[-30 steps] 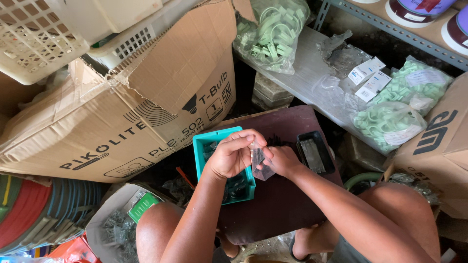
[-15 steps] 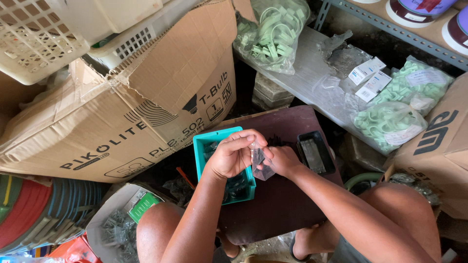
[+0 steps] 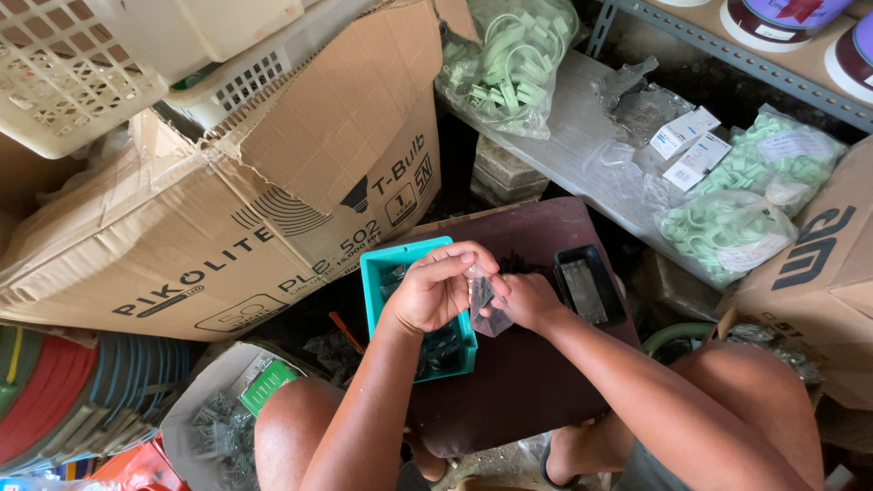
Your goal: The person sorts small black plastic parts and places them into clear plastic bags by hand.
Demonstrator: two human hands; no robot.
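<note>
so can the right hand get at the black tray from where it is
Probably yes: the black tray sits open on the board just beside the right hand, nothing between them, though that hand is holding a small clear bag.

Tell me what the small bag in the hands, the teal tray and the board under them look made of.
Small bag: thin clear plastic film, glossy and crinkled, dark small parts showing through. Teal tray: moulded plastic by its uniform colour and rounded rim, semi-gloss. Board: probably painted or laminated wood, flat dark maroon, matte; hard to confirm. Both the left hand and right hand pinch the bag.
</note>
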